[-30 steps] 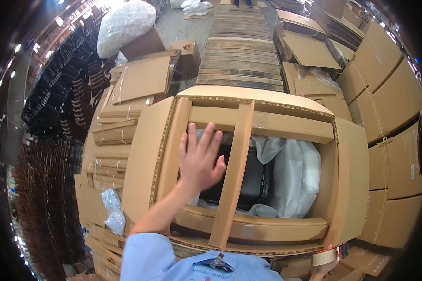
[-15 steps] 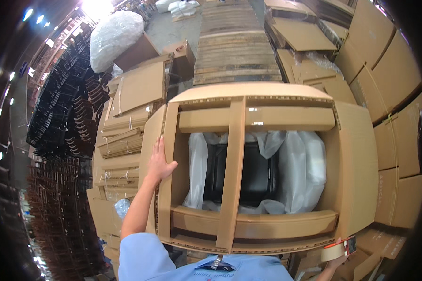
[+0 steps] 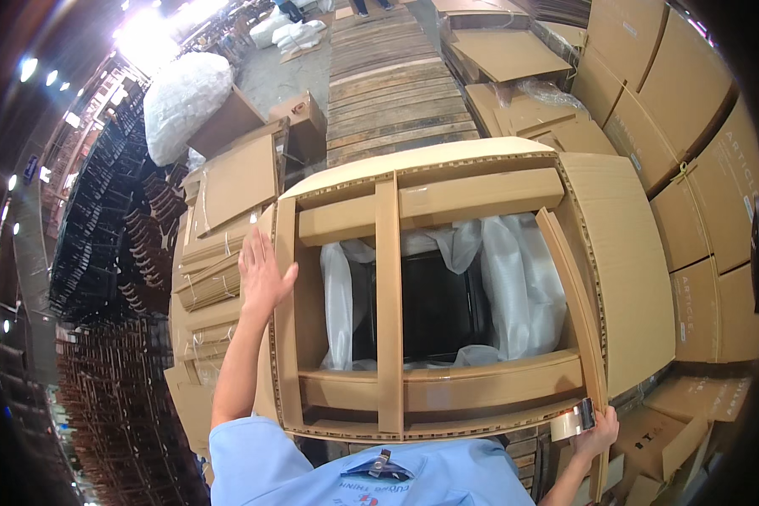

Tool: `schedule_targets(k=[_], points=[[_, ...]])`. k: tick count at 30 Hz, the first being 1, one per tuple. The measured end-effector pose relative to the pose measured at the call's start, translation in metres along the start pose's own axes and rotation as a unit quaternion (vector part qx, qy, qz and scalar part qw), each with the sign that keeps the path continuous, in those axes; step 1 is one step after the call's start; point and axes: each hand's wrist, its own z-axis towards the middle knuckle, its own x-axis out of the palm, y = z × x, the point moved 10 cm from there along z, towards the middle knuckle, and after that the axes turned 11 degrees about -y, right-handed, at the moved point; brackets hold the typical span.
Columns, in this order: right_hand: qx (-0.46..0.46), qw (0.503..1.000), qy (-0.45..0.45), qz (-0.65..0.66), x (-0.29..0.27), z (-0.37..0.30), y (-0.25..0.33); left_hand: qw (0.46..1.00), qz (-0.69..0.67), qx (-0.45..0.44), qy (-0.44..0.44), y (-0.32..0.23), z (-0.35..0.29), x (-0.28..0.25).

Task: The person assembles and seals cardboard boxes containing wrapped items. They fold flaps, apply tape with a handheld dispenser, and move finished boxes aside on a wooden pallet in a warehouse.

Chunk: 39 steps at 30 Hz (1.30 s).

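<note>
A large open cardboard box [image 3: 308, 354] stands in front of me. Inside, a dark, flat-faced item [image 3: 438, 304] sits among white foam wrap [image 3: 523, 287]. Cardboard bars [image 3: 481, 198] run along its far and near sides, and one upright strip [image 3: 389, 295] crosses left of the middle. My left hand [image 3: 264, 274] rests on the left flap, fingers stretched out. Near the front right corner my right hand [image 3: 597, 437] is closed round a long cardboard strip [image 3: 578, 295] and a tape dispenser [image 3: 567, 423]. That strip slants along the box's right side.
Bundled flat cardboard [image 3: 228, 190] is stacked at the left, beside dark metal frames [image 3: 93, 228]. Big closed cartons [image 3: 700, 211] rise at the right. A wooden slat walkway [image 3: 396, 93] runs away beyond the box. Open cartons [image 3: 658, 430] lie at the lower right.
A long cardboard strip has come into my right hand and now lies over the box's right side. My view has shifted, so the box appears further left. The left hand stays on its flap.
</note>
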Motion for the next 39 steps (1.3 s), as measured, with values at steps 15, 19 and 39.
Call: schedule_targets(k=[15,19,39], points=[[-0.018,1.0,-0.003,0.0,0.003,0.0,-0.008,0.995,-0.084,-0.056,0.022,0.011,0.005,0.1],[-0.044,0.999,-0.007,-0.003,0.003,-0.015,-0.024,1.0,0.004,-0.018,-0.005,-0.015,-0.009,0.053],[0.245,0.961,0.022,0.125,0.014,-0.033,-0.074,0.903,-0.36,0.005,-0.234,0.05,0.066,0.04]])
